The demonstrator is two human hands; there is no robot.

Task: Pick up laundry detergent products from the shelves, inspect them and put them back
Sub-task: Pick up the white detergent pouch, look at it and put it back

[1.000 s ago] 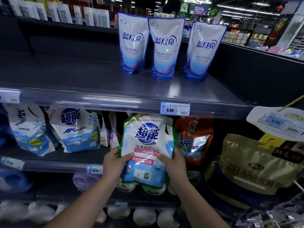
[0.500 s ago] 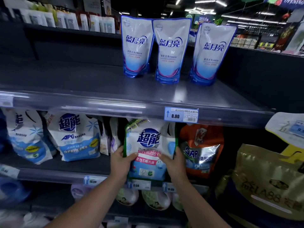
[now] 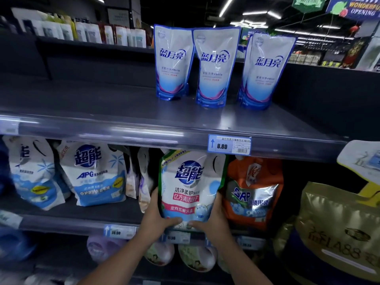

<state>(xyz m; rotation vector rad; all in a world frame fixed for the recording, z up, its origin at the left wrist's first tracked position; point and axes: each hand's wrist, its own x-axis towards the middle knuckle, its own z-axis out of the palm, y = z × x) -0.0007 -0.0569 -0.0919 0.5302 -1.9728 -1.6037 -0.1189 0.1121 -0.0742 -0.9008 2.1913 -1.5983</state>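
Observation:
A white detergent pouch with a green edge and a blue logo (image 3: 190,185) stands upright at the front of the middle shelf (image 3: 67,222). My left hand (image 3: 157,218) grips its lower left side and my right hand (image 3: 213,220) its lower right side, thumbs across the bottom front. An orange pouch (image 3: 254,192) stands just right of it. Left of it are narrow pouches seen edge-on (image 3: 141,179) and a white and blue APG pouch (image 3: 96,173).
Three white and blue pouches (image 3: 213,66) stand on the dark top shelf (image 3: 123,112), with a price tag (image 3: 229,144) on its edge. A gold bag (image 3: 339,233) hangs at the right. Rounded pouches (image 3: 195,258) fill the lower shelf.
Both hands have carried the green-edged pouch up and forward, from in front of the lower shelf onto the middle shelf. The view has tilted upward and moved closer.

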